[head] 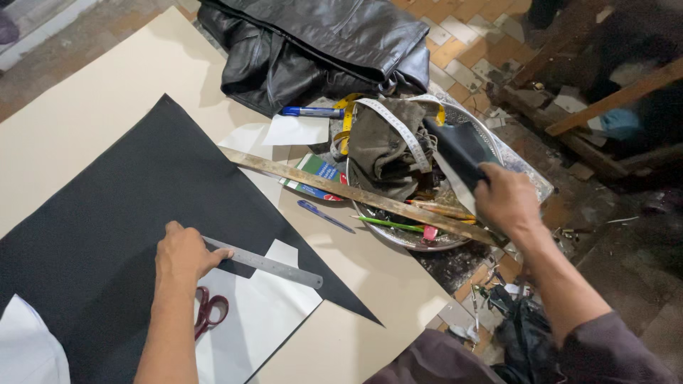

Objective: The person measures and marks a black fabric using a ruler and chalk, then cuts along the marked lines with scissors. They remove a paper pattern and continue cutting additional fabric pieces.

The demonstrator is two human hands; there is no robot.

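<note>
Leather workshop: black leather sheet (121,213), tape measure (398,131), rulers (267,263).

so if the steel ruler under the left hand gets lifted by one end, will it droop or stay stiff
The steel ruler looks thin and narrow, so it likely flexes slightly but stays straight. It seems light. Lying flat on the black sheet, it may slide easily once the left hand lets go.

Worn orange-tiled floor (466,43), dirty and littered; wooden beams (612,96) lying top right, that corner dark; dim light.

A black leather jacket (320,43), blue marker (311,112) and red-handled scissors (208,311) lie nearby.
</note>
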